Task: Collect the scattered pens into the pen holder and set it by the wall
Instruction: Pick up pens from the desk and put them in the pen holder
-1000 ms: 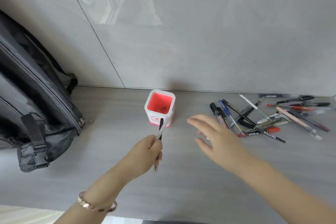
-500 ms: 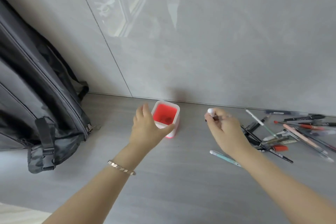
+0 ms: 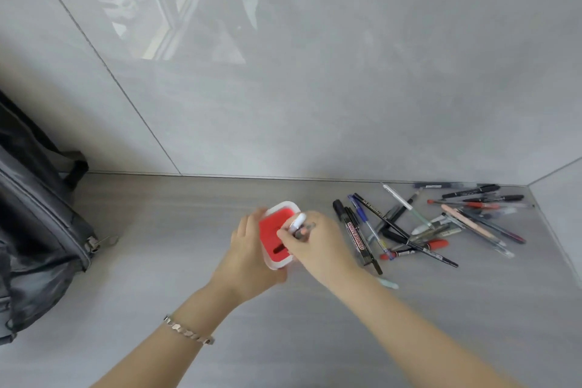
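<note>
A white pen holder [image 3: 273, 231] with a red inside stands on the grey desk, tipped toward me. My left hand [image 3: 248, 257] grips its left side. My right hand [image 3: 318, 242] is over its opening, shut on a white-capped pen [image 3: 298, 221] held above the red inside. A dark pen lies inside the holder. A heap of scattered pens [image 3: 441, 224] lies to the right near the wall, with a black whiteboard marker [image 3: 356, 235] at its left edge. A light blue pen [image 3: 389, 283] pokes out from under my right forearm.
A dark grey backpack [image 3: 37, 230] leans against the wall at far left. The grey tiled wall [image 3: 283, 88] runs along the back of the desk, and a side wall [image 3: 563, 198] closes the right corner behind the pens.
My left hand has closed round the holder and pulled it nearer and tilted it. My right hand has carried the white-capped pen left, from beside the heap to over the holder's opening.
</note>
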